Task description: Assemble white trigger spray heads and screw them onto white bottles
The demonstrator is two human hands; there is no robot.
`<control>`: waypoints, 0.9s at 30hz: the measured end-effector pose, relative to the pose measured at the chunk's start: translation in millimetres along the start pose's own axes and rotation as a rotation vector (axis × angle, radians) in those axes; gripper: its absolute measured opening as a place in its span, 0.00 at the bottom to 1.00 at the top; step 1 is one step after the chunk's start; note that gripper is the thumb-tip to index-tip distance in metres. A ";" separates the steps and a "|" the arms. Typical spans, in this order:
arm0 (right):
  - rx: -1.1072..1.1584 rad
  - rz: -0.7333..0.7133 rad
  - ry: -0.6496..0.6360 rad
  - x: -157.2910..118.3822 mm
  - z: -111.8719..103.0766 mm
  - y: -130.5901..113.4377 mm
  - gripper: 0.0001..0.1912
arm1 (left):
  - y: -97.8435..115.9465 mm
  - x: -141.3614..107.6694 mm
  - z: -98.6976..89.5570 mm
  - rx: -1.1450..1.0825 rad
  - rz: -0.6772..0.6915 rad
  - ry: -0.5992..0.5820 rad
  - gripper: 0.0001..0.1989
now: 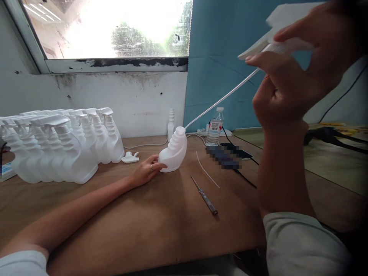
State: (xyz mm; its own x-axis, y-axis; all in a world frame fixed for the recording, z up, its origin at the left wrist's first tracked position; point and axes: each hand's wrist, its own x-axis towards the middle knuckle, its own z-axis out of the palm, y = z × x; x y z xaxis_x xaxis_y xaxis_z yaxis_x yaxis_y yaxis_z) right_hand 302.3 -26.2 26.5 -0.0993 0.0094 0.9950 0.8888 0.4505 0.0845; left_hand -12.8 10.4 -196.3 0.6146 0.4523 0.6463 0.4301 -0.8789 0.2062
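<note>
My left hand grips the lower left side of a white spray bottle, which stands on the brown table with its neck uncapped. Raised at the upper right, my right hand is closed around a white trigger sprayer head. From that head a thin dip tube slants down to the left, its lower end at the bottle's mouth. Whether the tip is inside the opening or just beside it, I cannot tell.
Rows of white spray bottles with trigger heads stand at left, near a loose white sprayer part. A screwdriver-like tool and a loose tube lie right of centre. Behind are a water bottle, a phone and cables.
</note>
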 end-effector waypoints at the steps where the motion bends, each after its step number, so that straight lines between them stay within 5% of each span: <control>1: -0.043 -0.115 0.046 0.6 -0.6 -3.5 0.29 | -0.2 -0.3 -0.1 0.006 0.003 -0.003 0.15; 4: -0.102 -0.402 0.058 0.5 -0.9 -17.0 0.26 | -0.7 -0.6 -0.8 0.009 0.017 -0.012 0.15; 7: -0.035 -0.554 -0.169 -5.0 4.5 -31.5 0.21 | -0.9 -0.2 -1.3 0.010 0.028 -0.007 0.14; 13: 0.327 -0.465 -0.686 -20.4 28.9 -47.9 0.27 | -0.1 1.1 -1.3 -0.005 0.028 -0.009 0.14; 19: 0.732 -0.422 -0.600 -20.9 39.0 -44.9 0.28 | 0.6 1.4 -1.4 -0.033 0.000 -0.004 0.13; 23: 0.821 -0.315 -0.537 -21.0 44.3 -38.4 0.27 | 0.1 1.7 -1.2 -0.042 -0.017 -0.007 0.13; 27: 0.836 -0.277 -0.608 -24.2 55.2 -34.6 0.23 | -0.3 1.9 -1.0 -0.023 -0.028 -0.004 0.13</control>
State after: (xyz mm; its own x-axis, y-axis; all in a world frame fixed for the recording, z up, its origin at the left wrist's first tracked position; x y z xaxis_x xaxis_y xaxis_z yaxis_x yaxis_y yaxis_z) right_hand 249.3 7.3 -3.5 -0.6617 0.1523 0.7342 0.2351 0.9719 0.0102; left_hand -12.5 11.4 -194.3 0.6054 0.4770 0.6372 0.4315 -0.8694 0.2409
